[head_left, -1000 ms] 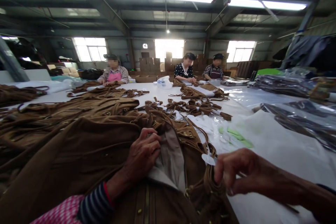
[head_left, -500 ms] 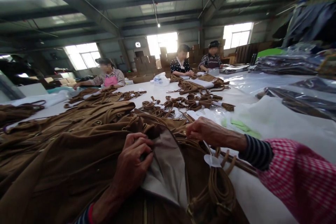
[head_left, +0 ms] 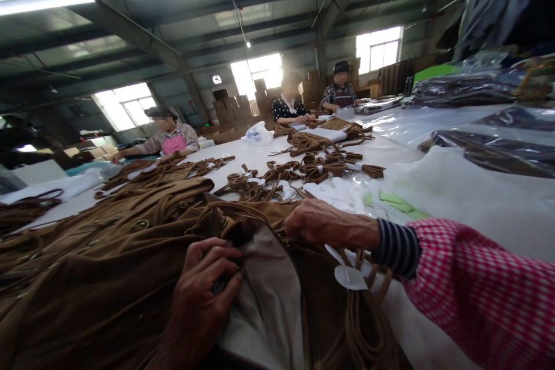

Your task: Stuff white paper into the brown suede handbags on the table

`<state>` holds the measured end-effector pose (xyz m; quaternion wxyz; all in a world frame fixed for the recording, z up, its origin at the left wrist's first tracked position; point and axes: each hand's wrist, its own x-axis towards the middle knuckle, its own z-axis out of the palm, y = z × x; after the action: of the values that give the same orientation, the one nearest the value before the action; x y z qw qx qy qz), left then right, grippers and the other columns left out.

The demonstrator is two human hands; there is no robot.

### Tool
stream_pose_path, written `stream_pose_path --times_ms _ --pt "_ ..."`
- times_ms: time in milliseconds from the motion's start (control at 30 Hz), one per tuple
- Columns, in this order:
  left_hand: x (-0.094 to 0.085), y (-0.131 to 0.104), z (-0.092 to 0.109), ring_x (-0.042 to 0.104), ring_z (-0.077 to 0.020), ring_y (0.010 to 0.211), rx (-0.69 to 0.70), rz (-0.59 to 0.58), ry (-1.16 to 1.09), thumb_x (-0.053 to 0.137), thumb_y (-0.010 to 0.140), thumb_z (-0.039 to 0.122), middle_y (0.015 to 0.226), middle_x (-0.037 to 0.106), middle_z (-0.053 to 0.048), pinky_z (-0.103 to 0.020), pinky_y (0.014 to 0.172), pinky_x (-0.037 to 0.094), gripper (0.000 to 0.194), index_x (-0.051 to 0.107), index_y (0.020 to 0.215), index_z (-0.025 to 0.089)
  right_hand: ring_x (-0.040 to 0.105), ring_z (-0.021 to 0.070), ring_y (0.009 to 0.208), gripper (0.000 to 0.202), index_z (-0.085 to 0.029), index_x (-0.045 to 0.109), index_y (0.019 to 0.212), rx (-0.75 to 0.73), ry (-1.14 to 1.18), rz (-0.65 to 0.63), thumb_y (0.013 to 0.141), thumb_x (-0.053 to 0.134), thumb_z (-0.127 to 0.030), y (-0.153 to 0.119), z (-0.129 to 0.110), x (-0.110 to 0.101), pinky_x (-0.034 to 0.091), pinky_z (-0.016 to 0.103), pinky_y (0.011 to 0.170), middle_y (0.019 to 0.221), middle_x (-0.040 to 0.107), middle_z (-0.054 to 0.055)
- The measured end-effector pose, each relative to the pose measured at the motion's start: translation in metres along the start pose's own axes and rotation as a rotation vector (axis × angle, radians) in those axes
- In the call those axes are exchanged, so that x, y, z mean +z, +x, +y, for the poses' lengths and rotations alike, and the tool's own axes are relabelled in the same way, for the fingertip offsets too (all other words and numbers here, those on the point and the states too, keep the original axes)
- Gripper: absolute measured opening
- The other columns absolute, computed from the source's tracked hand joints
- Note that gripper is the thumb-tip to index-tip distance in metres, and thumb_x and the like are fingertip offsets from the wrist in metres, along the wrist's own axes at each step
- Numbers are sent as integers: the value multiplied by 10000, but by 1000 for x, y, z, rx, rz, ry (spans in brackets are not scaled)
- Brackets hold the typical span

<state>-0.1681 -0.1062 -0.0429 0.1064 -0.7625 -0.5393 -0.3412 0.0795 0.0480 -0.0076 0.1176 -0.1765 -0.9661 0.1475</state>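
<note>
Brown bags or garments (head_left: 87,277) with metal fittings are heaped across the near side. One lies open before me, its pale grey lining (head_left: 271,283) showing. My left hand (head_left: 206,289) has curled fingers at the left edge of this opening, pinching the brown fabric there. My right hand (head_left: 321,222) is closed at the far right edge of the opening, on the brown material; its fingertips are hidden. Below my right wrist lies a looped brown strap (head_left: 362,324) with a white round tag (head_left: 350,278).
Bundled brown straps (head_left: 321,167) lie on the white table (head_left: 247,156) beyond the heap. Plastic-wrapped dark items (head_left: 463,89) are stacked at the right, near green pieces (head_left: 395,201). Three people (head_left: 173,137) work across the table.
My right hand has moved left, closer to my left hand, along the edge of the opening. The whole view has shifted and tilted slightly. My left hand keeps its place at the opening.
</note>
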Motion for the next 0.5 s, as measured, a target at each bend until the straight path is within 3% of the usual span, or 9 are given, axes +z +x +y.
stream_pose_path --times_ms 100,267,500 --pt "0 0 1 497 -245 1134 2 -4 -6 667 903 231 967 725 -15 -358 921 442 179 641 726 232 354 103 576 175 -164 610 692 -2 -38 -49 679 539 -5 2 -5 -1 251 262 577 616 517 -26" --pt "-2 0 2 497 -246 1130 -7 8 -1 660 897 214 954 728 -15 -361 921 445 184 634 716 230 517 130 688 208 -159 658 755 -55 -36 -48 708 551 13 4 -8 1 327 252 647 752 661 24" --pt "-1 0 3 495 -246 1130 -22 4 -14 640 896 186 954 732 -22 -371 928 450 195 636 705 221 545 127 711 162 -158 640 809 -33 35 -73 813 556 -19 -4 -20 1 339 247 658 790 662 22"
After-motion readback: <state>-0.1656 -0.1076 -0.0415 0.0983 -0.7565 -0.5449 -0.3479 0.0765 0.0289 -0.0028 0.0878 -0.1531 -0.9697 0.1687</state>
